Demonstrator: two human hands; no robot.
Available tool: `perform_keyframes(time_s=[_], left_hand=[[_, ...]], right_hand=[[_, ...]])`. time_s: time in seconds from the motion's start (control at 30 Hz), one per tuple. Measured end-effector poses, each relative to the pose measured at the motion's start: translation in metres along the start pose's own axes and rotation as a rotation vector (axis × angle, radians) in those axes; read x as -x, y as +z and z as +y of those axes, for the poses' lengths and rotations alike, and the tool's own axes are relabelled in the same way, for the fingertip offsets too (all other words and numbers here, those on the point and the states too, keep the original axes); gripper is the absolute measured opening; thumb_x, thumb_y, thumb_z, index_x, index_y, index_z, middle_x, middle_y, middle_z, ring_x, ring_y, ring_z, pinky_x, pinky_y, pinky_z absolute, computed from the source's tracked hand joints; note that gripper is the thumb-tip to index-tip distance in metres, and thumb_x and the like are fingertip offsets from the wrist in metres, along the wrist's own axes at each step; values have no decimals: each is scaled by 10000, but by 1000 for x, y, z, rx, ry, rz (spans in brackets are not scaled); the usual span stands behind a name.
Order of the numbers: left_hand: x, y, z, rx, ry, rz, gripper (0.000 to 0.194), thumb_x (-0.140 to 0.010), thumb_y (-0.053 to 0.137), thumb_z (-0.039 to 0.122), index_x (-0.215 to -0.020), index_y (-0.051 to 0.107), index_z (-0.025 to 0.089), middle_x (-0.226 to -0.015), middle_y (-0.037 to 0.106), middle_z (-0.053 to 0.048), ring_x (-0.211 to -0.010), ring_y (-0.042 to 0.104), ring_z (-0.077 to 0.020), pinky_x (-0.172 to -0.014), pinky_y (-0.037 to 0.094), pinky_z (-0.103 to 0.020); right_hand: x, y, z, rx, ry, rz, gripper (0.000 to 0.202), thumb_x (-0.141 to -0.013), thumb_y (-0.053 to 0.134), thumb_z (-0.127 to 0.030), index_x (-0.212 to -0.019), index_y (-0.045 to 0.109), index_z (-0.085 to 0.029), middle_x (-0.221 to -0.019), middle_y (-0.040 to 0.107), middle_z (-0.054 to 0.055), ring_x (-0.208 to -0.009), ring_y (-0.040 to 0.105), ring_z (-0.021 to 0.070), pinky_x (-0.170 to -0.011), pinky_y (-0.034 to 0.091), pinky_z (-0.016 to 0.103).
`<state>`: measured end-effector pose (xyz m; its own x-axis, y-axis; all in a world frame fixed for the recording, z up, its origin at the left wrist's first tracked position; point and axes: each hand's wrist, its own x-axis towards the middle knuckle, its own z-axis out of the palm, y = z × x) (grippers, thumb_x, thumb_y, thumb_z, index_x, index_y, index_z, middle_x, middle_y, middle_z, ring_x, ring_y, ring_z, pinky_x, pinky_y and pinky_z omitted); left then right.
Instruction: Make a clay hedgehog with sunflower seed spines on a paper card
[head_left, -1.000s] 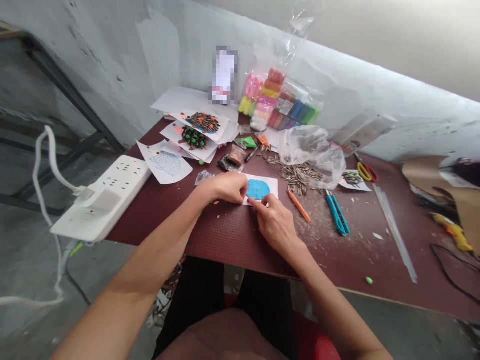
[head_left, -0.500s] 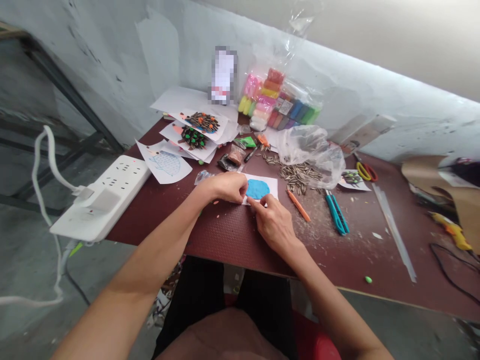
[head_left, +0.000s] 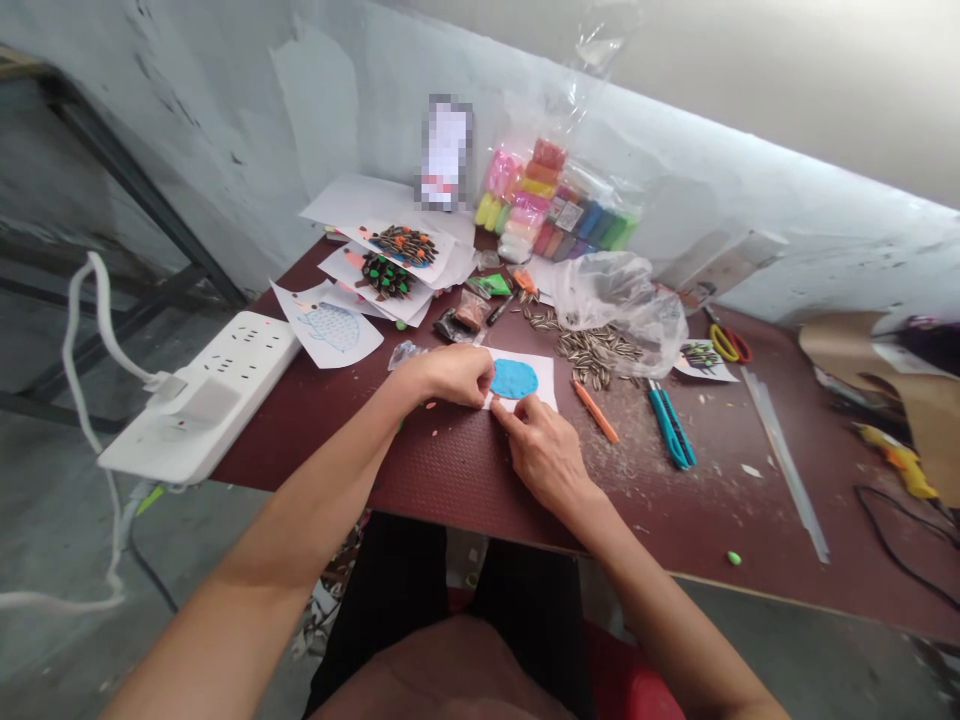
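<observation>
A flattened oval of blue clay (head_left: 514, 379) lies on a small white paper card (head_left: 546, 372) near the table's front. My left hand (head_left: 463, 375) is closed at the card's left edge, fingertips pinched down beside the clay; whatever sits between them is hidden. From the lower right, my right hand (head_left: 549, 448) reaches in with one digit stretched toward the left fingertips at the card's lower edge. Its other fingers bend loosely near the clay, and no object shows in it. An orange stick-like tool (head_left: 596, 411) rests right of the card, close to striped sunflower seeds (head_left: 595, 354).
Beyond lie a teal cutter (head_left: 672, 427), scissors (head_left: 729, 343), clear strips (head_left: 787, 465) and a yellow glue gun (head_left: 896, 460). A plastic bag (head_left: 622, 300) and clay packs (head_left: 529, 205) stand behind. Seed-covered hedgehog pictures (head_left: 405, 246) and a power strip (head_left: 202, 395) are at left.
My right hand has shifted very slightly left and downward, its bent fingers now a little lower beside the clay. My left hand stays at the card's left edge.
</observation>
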<state>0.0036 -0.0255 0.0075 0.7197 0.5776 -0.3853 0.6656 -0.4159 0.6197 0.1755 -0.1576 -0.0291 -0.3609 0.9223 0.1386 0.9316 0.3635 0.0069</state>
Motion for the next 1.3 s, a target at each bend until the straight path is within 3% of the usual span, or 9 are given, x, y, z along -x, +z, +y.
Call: perform_keyframes(time_s=[0.2, 0.37, 0.5, 0.63, 0.73, 0.87, 1.0, 1.17, 1.3], left_hand=[[0, -4, -7, 132, 114, 16, 42, -707, 698, 181, -671, 702, 159, -538, 591, 19, -478, 479, -108, -500, 317, -234], [-2, -6, -8, 433, 243, 217, 135, -773, 669, 262, -733, 702, 137, -634, 627, 7, -569, 526, -106, -554, 386, -220], [-2, -2, -1, 657, 229, 299, 145, -829, 668, 265, -795, 688, 125, -739, 676, -26, -673, 591, -116, -622, 462, -223], [-5, 1, 1, 824, 155, 406, 91, -864, 633, 186, -882, 695, 121, -728, 624, -8, -598, 506, -76, -572, 413, -203], [-11, 1, -2, 1034, 158, 441, 200, -838, 562, 70, -987, 683, 124, -839, 651, -30, -589, 501, -59, -588, 430, -213], [-18, 3, -8, 1249, 248, 381, 347, -756, 533, -28, -1048, 650, 117, -1072, 701, -94, -847, 683, -123, -825, 549, -287], [-19, 9, -7, 1352, 305, 240, 348, -797, 585, -7, -1115, 643, 120, -1222, 702, -149, -1087, 714, -213, -1003, 551, -390], [-19, 17, -4, 1355, 422, 53, 495, -790, 656, 31, -1270, 655, 155, -1413, 635, -171, -1218, 670, -235, -1047, 520, -370], [-20, 19, -2, 1307, 465, -13, 584, -771, 687, 61, -1344, 643, 167, -1470, 597, -180, -1293, 628, -263, -1008, 521, -333]], right_hand=[[7, -1, 11, -23, 62, 90, 404, -1016, 439, -143, -1312, 705, -212, -1014, 677, 104, -857, 598, 197, -719, 430, 287], [1, -3, 16, -35, 66, 64, 457, -995, 433, -106, -1336, 695, -260, -1030, 666, 96, -838, 591, 195, -707, 423, 286], [-6, -2, 11, -49, 48, 13, 467, -1001, 419, -112, -1348, 685, -277, -1065, 661, 100, -825, 574, 193, -702, 420, 286], [-8, 2, 8, -32, 55, 5, 435, -1010, 432, -121, -1319, 700, -270, -1048, 660, 105, -828, 561, 195, -712, 419, 288], [-6, 5, 8, -43, 39, 33, 436, -1002, 446, -103, -1320, 699, -260, -1028, 657, 101, -820, 556, 189, -722, 426, 289], [-3, 2, 13, -127, 78, 150, 473, -1004, 417, -107, -1366, 670, -274, -972, 644, 81, -794, 549, 183, -712, 442, 292], [-9, -8, 18, -360, 150, 317, 279, -1021, 518, -239, -1186, 743, -250, -927, 636, 60, -809, 585, 188, -730, 467, 306], [-32, -15, 20, -607, 180, 400, 177, -982, 624, -311, -1073, 745, -219, -892, 656, 36, -756, 569, 170, -718, 467, 300], [-42, -9, 19, -749, 191, 439, 151, -958, 642, -323, -925, 735, -209, -835, 663, 18, -691, 526, 151, -676, 444, 288]])
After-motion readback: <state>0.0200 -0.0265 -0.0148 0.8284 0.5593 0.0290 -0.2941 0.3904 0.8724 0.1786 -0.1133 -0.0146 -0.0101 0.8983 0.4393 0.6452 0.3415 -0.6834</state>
